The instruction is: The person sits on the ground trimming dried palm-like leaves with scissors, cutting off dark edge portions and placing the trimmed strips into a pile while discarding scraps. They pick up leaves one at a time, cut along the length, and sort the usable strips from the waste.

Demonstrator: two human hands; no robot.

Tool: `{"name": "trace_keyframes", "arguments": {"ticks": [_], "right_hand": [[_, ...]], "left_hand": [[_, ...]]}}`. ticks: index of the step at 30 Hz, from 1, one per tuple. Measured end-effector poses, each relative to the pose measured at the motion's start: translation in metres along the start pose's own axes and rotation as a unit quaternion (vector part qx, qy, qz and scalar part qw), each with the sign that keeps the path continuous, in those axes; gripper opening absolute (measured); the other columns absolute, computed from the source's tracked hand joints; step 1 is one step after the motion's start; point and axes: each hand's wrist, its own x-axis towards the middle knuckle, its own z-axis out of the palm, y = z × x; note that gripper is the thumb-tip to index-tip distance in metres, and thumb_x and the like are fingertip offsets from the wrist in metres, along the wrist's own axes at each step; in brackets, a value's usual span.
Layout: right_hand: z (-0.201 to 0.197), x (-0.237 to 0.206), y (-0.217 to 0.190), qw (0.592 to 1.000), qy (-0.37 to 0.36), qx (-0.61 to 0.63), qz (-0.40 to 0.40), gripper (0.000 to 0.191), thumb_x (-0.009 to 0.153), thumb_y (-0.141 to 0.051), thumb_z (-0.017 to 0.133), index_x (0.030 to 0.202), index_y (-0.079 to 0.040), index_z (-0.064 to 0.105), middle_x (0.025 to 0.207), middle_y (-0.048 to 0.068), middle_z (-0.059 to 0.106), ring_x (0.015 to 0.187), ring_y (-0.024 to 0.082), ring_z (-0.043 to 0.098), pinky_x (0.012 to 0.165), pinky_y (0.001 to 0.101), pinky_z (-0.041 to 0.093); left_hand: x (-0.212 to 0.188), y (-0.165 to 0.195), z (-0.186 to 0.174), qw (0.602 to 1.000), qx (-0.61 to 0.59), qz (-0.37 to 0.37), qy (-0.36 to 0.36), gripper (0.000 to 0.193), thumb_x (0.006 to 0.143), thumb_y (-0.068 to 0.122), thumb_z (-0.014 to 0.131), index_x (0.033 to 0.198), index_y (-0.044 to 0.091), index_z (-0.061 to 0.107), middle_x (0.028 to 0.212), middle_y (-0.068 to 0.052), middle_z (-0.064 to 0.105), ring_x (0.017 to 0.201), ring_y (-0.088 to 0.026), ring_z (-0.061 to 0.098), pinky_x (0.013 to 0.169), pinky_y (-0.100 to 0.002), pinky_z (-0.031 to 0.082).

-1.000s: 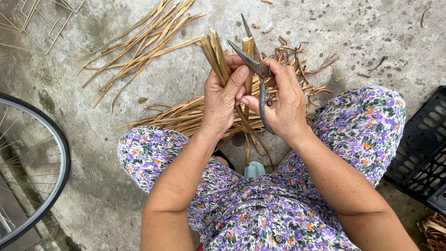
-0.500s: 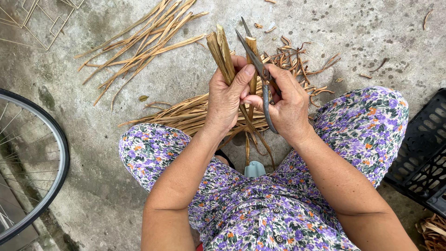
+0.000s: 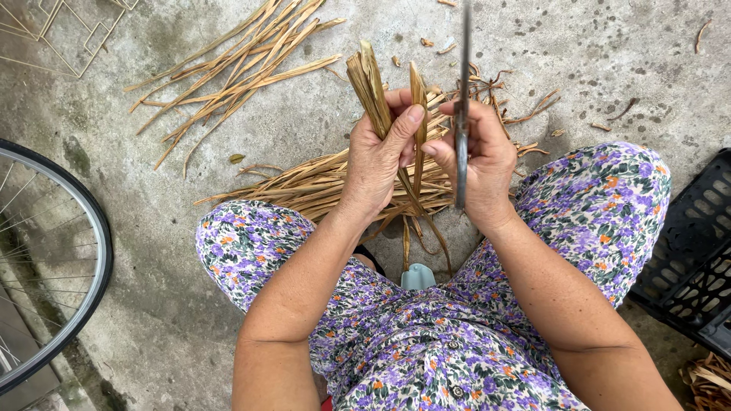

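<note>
Between knees: left hand [image 3: 377, 156] grips stalk bundle [image 3: 373, 84]; right hand [image 3: 480, 164] clasps scissors [image 3: 461, 114] edge-on. Trimming step, likely; next cut needs blades aligned on stalk.

No packages, labels, signs or screens visible anywhere in view.

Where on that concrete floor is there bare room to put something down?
Bare concrete lies between the bicycle wheel, the far pile of dried leaves and the person's knee. Another patch is top right, only littered with scraps. It is crowded under both hands, where the leaf heap spreads, and by the black crate.
</note>
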Motion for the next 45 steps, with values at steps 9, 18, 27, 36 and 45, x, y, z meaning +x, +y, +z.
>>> {"name": "trace_keyframes", "arguments": {"ticks": [9, 18, 27, 36, 45], "right_hand": [[0.000, -0.004, -0.001, 0.996, -0.017, 0.048, -0.072, 0.052, 0.098, 0.004, 0.079, 0.139, -0.006, 0.049, 0.114, 0.003, 0.063, 0.100, 0.006, 0.060, 0.089, 0.0210, 0.051], [-0.009, 0.007, 0.001, 0.995, 0.011, 0.097, 0.009, 0.046, 0.099, 0.008, 0.076, 0.136, -0.007, 0.053, 0.108, 0.001, 0.065, 0.102, 0.007, 0.063, 0.091, 0.0218, 0.054], [-0.018, 0.018, -0.007, 0.987, 0.021, 0.148, 0.065, 0.042, 0.099, 0.006, 0.075, 0.134, -0.007, 0.056, 0.104, 0.000, 0.065, 0.097, 0.006, 0.064, 0.087, 0.0221, 0.057], [-0.009, 0.005, -0.008, 0.996, 0.005, 0.081, -0.039, 0.053, 0.097, 0.001, 0.082, 0.137, -0.007, 0.049, 0.109, 0.003, 0.065, 0.095, 0.006, 0.060, 0.084, 0.0205, 0.051], [-0.019, 0.014, 0.000, 0.986, 0.024, 0.156, 0.046, 0.045, 0.099, 0.006, 0.078, 0.136, -0.008, 0.056, 0.103, 0.003, 0.067, 0.085, 0.008, 0.064, 0.072, 0.0206, 0.054]], "left_hand": [[0.001, -0.028, 0.006, 0.965, 0.239, 0.104, -0.036, 0.030, 0.107, 0.020, 0.064, 0.133, 0.006, 0.061, 0.110, -0.005, 0.073, 0.103, -0.014, 0.072, 0.089, -0.030, 0.062], [-0.003, -0.010, 0.018, 0.918, 0.390, 0.047, -0.059, 0.028, 0.102, 0.018, 0.060, 0.127, 0.009, 0.055, 0.104, -0.011, 0.074, 0.100, -0.021, 0.076, 0.082, -0.037, 0.060], [-0.008, -0.006, 0.013, 0.933, 0.338, 0.049, -0.111, 0.044, 0.109, 0.034, 0.050, 0.145, 0.009, 0.050, 0.123, -0.013, 0.068, 0.117, -0.022, 0.068, 0.098, -0.039, 0.055], [-0.008, -0.018, 0.009, 0.885, 0.439, 0.137, -0.076, 0.044, 0.108, 0.023, 0.053, 0.147, 0.004, 0.044, 0.123, -0.018, 0.064, 0.116, -0.030, 0.066, 0.098, -0.042, 0.054], [-0.004, -0.013, 0.012, 0.927, 0.356, 0.046, -0.104, 0.055, 0.091, 0.021, 0.076, 0.136, 0.007, 0.048, 0.113, -0.011, 0.067, 0.105, -0.023, 0.070, 0.086, -0.038, 0.058]]}}
